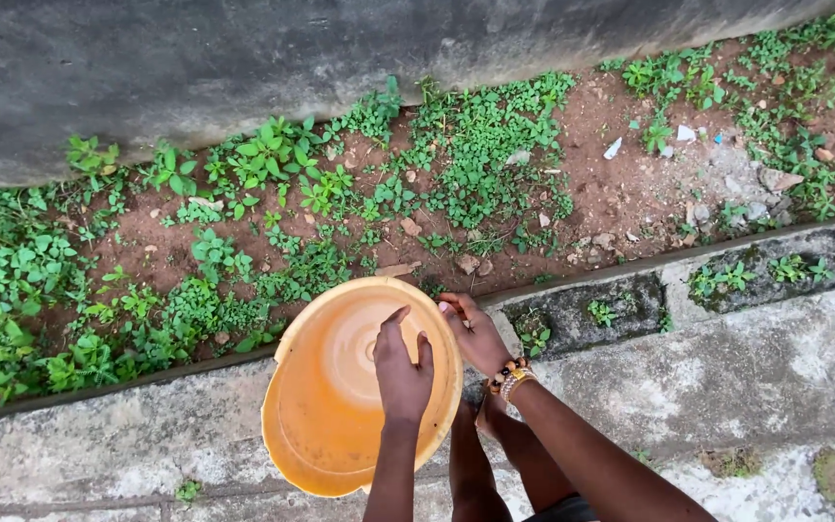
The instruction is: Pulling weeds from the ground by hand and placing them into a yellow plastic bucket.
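An orange plastic bucket (326, 406) is tilted toward me, its open mouth facing up and its inside looking empty. My right hand (476, 333), with beaded bracelets at the wrist, grips the bucket's rim on its right side. My left hand (402, 372) reaches inside the bucket with fingers together, resting against the inner wall. My bare legs show below the bucket.
I stand on a rough concrete slab (746, 377) with a raised mossy kerb (630, 304). Beyond it lies a strip of red soil with green weeds (273, 193), small stones and bits of litter, backed by a grey concrete wall (244, 58).
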